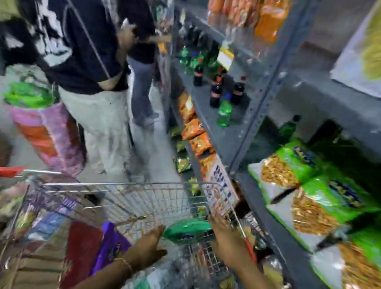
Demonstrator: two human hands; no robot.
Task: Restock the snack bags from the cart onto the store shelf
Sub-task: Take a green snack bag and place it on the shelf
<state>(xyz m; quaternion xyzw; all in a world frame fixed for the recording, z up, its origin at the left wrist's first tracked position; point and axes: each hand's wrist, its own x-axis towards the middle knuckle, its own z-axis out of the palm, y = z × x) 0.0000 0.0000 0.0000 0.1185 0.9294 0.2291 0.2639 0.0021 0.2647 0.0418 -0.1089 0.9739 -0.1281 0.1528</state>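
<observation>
Both the left hand (147,248) and right hand (225,240), fingers spread, flank a glossy green snack bag (186,230).

White sign (222,188) hanging at shelf edge just beyond cart: top word reads "BUY", dark blue capitals; lower lines blurred. Blue lettering on green snack bags (336,194): unreadable. Yellow shelf tag (225,57): unreadable.

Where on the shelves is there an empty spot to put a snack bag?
Bare grey board shows on the soda shelf, around and in front of the scattered bottles. Behind the green snack bags looks open but too dark to judge. That shelf's front is crowded, and the orange packets fill theirs.
</observation>
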